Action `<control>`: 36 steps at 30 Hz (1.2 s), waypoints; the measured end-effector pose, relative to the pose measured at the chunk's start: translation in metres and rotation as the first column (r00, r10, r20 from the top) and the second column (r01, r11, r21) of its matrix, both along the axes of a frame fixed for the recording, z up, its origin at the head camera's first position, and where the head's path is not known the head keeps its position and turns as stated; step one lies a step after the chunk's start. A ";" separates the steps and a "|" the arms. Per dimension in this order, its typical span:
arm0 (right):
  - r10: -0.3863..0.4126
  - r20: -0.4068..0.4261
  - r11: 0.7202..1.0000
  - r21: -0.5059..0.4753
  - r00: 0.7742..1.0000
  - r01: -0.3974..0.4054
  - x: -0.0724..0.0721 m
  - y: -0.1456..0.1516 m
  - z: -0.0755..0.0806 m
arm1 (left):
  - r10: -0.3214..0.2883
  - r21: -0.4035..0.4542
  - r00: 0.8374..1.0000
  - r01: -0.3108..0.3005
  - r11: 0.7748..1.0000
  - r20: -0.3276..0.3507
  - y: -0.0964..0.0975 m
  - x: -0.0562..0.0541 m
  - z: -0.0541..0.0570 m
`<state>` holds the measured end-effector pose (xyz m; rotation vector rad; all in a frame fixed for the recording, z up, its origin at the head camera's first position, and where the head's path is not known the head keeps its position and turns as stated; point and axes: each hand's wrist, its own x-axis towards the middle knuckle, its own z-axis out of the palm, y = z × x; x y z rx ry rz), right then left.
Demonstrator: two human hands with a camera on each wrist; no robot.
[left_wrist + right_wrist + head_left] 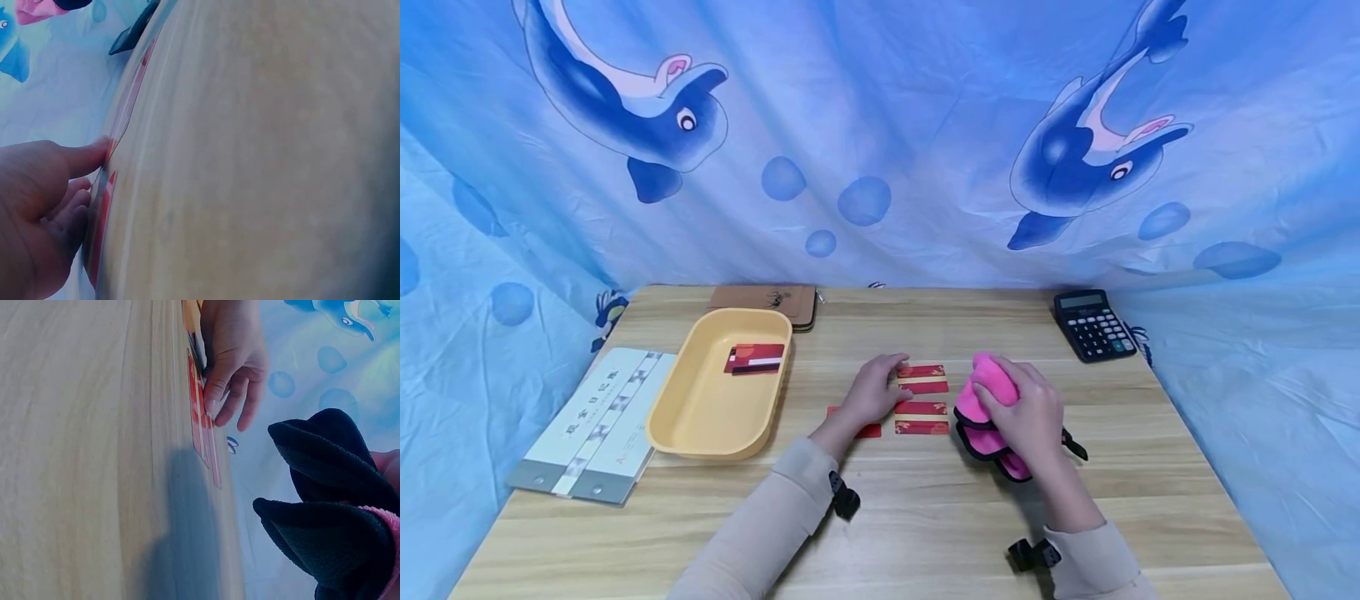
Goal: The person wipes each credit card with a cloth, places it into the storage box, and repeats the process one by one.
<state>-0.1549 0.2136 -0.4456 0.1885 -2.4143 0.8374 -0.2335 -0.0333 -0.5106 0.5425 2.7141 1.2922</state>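
Note:
Two red-and-gold cards lie one above the other on the wooden table: an upper card (pixel 923 387) and a lower card (pixel 921 426). My left hand (pixel 872 392) rests at their left end, its fingers at the upper card's edge and its thumb between the two. A third red card (pixel 870 431) is partly hidden under the left wrist. To the right, my right hand (pixel 1028 410) grips a bunched pink cloth (pixel 977 408) with black edging. In the right wrist view, black folds of the cloth (pixel 331 544) hang near the right edge, apart from the table.
A yellow tray (pixel 715 400) with red cards (pixel 756 358) inside stands left. Beside it lies a white-and-grey booklet (pixel 591 421), and behind it a brown wallet (pixel 760 298). A black calculator (pixel 1093 327) sits at back right. A blue dolphin curtain (pixel 925 125) hangs around the table.

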 end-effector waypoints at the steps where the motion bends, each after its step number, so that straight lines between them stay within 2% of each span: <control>1: 0.001 0.000 1.000 -0.002 1.000 -0.001 0.000 0.000 0.000 | -0.005 -0.020 1.000 0.005 1.000 -0.001 0.000 0.000 0.001; 8: -0.006 0.017 1.000 -0.025 1.000 0.007 0.003 0.001 0.000 | -0.016 -0.046 0.999 0.018 0.999 0.052 -0.002 -0.001 0.005; 13: -0.017 0.028 1.000 -0.020 0.999 0.018 0.006 0.001 -0.003 | 0.017 -0.069 0.998 -0.013 0.998 0.059 -0.002 0.001 0.006; 20: -0.018 0.023 1.000 -0.012 1.000 0.018 0.006 0.001 -0.005 | 0.039 0.054 0.997 -0.042 0.998 0.068 -0.007 0.001 0.007; 24: -0.007 0.012 1.000 -0.017 1.000 0.007 0.005 0.001 -0.006 | 0.123 0.137 0.989 -0.133 0.982 0.079 -0.011 0.000 0.005; 27: 0.004 -0.001 1.000 -0.016 1.000 -0.004 0.003 0.000 -0.006 | 0.213 0.210 0.968 -0.238 0.948 0.136 -0.014 0.000 0.006; 29: 0.007 -0.010 1.000 -0.013 1.000 -0.007 0.002 0.000 -0.006 | 0.270 0.261 0.943 -0.315 0.913 0.193 -0.015 0.001 0.010; 31: 0.009 -0.016 1.000 -0.010 1.000 -0.010 0.000 -0.001 -0.004 | 0.299 0.343 0.916 -0.380 0.859 0.267 -0.016 0.002 0.014; 33: 0.013 -0.024 1.000 -0.007 1.000 -0.013 -0.001 -0.001 -0.001 | 0.299 0.422 0.891 -0.429 0.799 0.341 -0.016 0.003 0.022; 36: 0.021 -0.038 1.000 -0.008 0.999 -0.021 -0.003 -0.004 0.004 | 0.253 0.511 0.866 -0.465 0.723 0.431 -0.015 0.007 0.036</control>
